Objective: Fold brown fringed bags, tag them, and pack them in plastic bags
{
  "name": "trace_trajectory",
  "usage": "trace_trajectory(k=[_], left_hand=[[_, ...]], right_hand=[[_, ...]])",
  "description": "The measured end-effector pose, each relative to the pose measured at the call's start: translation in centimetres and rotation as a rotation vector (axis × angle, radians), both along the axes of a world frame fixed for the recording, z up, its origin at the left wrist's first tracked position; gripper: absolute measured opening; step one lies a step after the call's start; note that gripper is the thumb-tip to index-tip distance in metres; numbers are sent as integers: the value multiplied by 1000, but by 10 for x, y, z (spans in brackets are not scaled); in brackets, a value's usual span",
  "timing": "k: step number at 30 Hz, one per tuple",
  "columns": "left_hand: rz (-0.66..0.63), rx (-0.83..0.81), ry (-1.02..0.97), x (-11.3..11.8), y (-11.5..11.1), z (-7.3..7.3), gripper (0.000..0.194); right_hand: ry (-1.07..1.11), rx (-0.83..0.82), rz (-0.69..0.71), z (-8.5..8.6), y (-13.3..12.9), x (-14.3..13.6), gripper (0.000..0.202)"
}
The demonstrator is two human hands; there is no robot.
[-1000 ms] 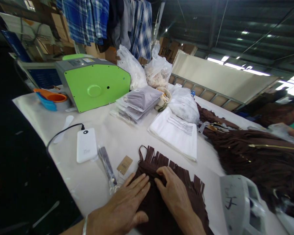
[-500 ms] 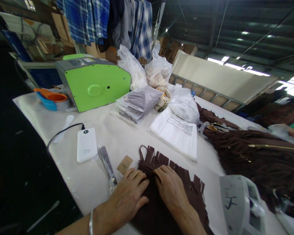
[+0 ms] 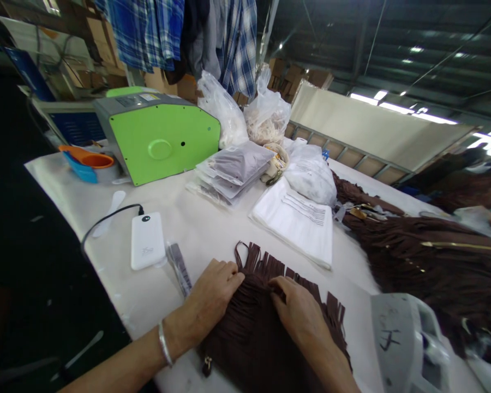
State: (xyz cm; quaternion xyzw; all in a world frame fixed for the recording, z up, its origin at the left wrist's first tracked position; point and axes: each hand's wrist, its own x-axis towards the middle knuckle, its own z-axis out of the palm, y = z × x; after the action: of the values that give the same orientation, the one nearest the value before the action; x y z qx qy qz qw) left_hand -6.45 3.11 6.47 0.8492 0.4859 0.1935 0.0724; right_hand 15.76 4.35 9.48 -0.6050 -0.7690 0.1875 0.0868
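Note:
A dark brown fringed item [image 3: 253, 338] lies on the white table in front of me, its cut strips pointing away. My left hand [image 3: 215, 289] is closed at its upper left edge, thumb and fingers pinching the brown fabric. My right hand [image 3: 294, 305] has its fingers curled on the fabric near the middle of the fringe, pinching some of it. A small zipper pull [image 3: 207, 365] shows at the item's lower left. Left of my left hand lies a grey strip in clear plastic [image 3: 180, 267].
A white power bank [image 3: 147, 241] with a cable lies left. Behind are a green machine [image 3: 167, 142], bagged grey items [image 3: 237, 164] and folded white sheets [image 3: 297, 218]. At right are a grey dispenser [image 3: 403, 341] and piled brown fringed goods [image 3: 437, 262]. Part of a person shows at far right.
My left hand has lifted and closed from lying flatter on the fabric, uncovering the zipper pull. My right hand has shifted slightly right. The brown tag is no longer visible.

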Motion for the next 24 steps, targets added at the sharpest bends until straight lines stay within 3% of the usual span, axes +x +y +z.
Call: trace_trajectory(k=[4, 9, 16, 20, 24], left_hand=[[-11, 14, 152, 5, 16, -2, 21], [-18, 46, 141, 3, 20, -2, 18], [-74, -114, -170, 0, 17, 9, 8], [-74, -144, -227, 4, 18, 5, 8], [-15, -160, -311, 4, 20, -3, 13]], right_hand=[[7, 6, -17, 3, -3, 5, 21], [60, 33, -48, 10, -8, 8, 17], [280, 37, 4, 11, -6, -26, 20], [233, -30, 15, 6, -2, -41, 13], [154, -34, -35, 7, 3, -33, 13]])
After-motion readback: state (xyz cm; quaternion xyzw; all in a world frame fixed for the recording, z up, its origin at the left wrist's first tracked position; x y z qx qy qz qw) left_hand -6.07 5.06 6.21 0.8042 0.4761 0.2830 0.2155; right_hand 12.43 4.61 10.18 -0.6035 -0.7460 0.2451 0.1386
